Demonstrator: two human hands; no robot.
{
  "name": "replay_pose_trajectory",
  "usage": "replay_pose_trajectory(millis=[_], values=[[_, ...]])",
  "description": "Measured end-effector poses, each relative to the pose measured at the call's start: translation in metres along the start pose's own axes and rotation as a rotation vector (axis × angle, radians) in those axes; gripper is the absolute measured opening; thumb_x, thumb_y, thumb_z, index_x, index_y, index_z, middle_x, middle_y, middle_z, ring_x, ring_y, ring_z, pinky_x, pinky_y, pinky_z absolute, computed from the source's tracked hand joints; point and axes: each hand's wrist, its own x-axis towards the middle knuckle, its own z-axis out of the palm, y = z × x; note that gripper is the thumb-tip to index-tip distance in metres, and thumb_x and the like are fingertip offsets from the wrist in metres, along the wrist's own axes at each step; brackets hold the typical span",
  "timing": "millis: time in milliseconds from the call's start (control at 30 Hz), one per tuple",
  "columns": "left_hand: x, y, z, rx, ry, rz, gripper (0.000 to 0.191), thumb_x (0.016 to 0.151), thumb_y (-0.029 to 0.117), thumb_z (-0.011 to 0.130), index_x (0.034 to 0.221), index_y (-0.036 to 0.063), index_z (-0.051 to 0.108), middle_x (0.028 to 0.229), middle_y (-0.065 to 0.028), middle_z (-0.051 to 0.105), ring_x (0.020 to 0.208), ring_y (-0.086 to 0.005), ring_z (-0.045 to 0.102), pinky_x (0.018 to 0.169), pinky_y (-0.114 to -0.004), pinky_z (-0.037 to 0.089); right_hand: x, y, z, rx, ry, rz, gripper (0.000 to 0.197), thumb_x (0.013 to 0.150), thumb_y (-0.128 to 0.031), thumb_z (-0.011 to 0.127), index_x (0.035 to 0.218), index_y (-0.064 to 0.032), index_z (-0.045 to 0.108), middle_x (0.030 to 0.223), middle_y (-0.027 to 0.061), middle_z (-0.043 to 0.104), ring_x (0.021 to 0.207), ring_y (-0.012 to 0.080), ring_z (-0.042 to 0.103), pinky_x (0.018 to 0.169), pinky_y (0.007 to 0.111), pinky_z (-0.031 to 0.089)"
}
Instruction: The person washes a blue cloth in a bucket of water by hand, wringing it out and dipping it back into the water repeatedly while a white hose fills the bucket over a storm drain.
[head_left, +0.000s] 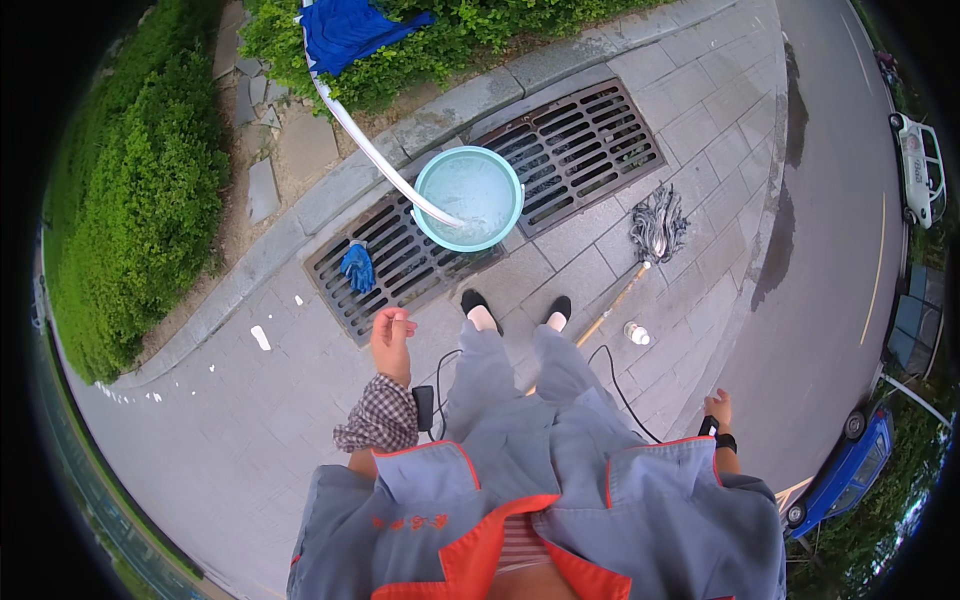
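Loosely curled and empty, my left hand (392, 341) hovers above the pavement by the lower edge of a drain grate (345, 307). A checked sleeve cover wraps that forearm. My right hand (718, 409) hangs out at the right side, empty, with a black band on its wrist. Ahead of my feet, a light-green bucket (517, 217) of water straddles two metal grates. A white hose (360, 139) reaches into the bucket. Blue gloves (358, 268) lie on the left grate. To the right, a mop (660, 225) lies on the paving, its wooden handle passing behind my legs.
A plastic bottle (637, 333) lies near the mop handle. Blue cloth (360, 30) rests over the hedge beside the hose. A stone kerb (300, 217) borders the planting. Black cables hang at both sides of me. On the right are a road (832, 247) and several parked vehicles.
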Motion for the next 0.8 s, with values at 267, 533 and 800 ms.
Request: replay_pose_trajectory(millis=[267,533,800], values=[[-0.018,-0.013,0.095,0.138,-0.074,-0.084,0.021,0.090,0.026,0.053,0.096,0.0057,0.053,0.088,-0.0023,0.058,0.072,-0.0098,0.056,0.063,-0.024,0.043,0.057,0.084,0.052,0.167,-0.146,-0.040,0.053,0.077,-0.018,0.057,0.125,-0.0011,0.042,0.104,0.0183,0.060,0.093,0.0270,0.060,0.081,0.035,0.047],[0.033,-0.088,0.098,0.300,0.192,-0.012,0.023,0.087,0.029,0.058,0.094,0.0077,0.053,0.079,0.0000,0.056,0.060,-0.0095,0.054,0.053,-0.023,0.042,0.072,0.043,0.092,0.317,-0.214,-0.220,0.043,0.084,-0.012,0.053,0.125,-0.0044,0.043,0.103,0.0136,0.060,0.090,0.0202,0.058,0.077,0.029,0.046],[0.114,-0.109,0.071,0.353,0.251,-0.109,0.026,0.086,0.031,0.058,0.097,0.0076,0.051,0.079,-0.0002,0.056,0.056,-0.0092,0.054,0.050,-0.023,0.043,0.039,-0.073,0.126,0.483,-0.244,-0.345,0.040,0.088,-0.006,0.047,0.128,-0.0060,0.041,0.110,0.0119,0.056,0.095,0.0172,0.054,0.083,0.028,0.044]])
